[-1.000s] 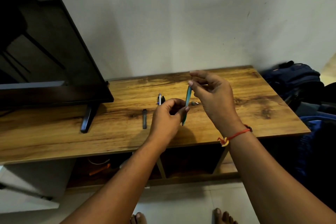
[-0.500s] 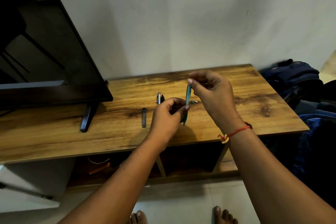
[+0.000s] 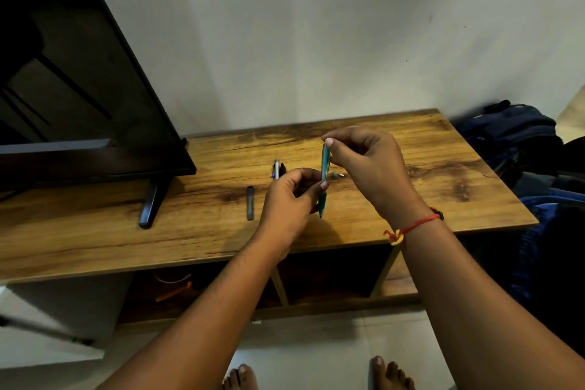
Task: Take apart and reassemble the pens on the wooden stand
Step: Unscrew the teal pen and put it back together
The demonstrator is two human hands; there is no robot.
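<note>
well, both hands meet over the middle of the wooden stand (image 3: 411, 206), and between them a teal pen (image 3: 325, 165) is held almost upright in the air, tip down. the right hand (image 3: 370, 165) pinches the pen's top end between thumb and forefinger, with its other fingers curled in behind. the left hand (image 3: 289, 203) grips the lower part, fingers curled round the barrel just above the darker green tip section, which pokes out below at six o'clock.

on the stand's top, at nine o'clock from the pen and well apart from it, lies a slim dark pen piece (image 3: 250, 203). at about ten o'clock, just beyond the left hand, a white and blue pen (image 3: 276, 169) lies right beside a black part (image 3: 282, 169). at three o'clock, just beside the teal pen, two small bits (image 3: 337, 175) rest on the wood, too small to name.

a television (image 3: 79, 89) stands at the stand's nine o'clock end on a dark foot (image 3: 152, 203). a red thread (image 3: 418, 223) circles the right wrist. a dark blue bag (image 3: 512, 133) sits off the three o'clock end. bare toes (image 3: 240, 375) show at six o'clock.
</note>
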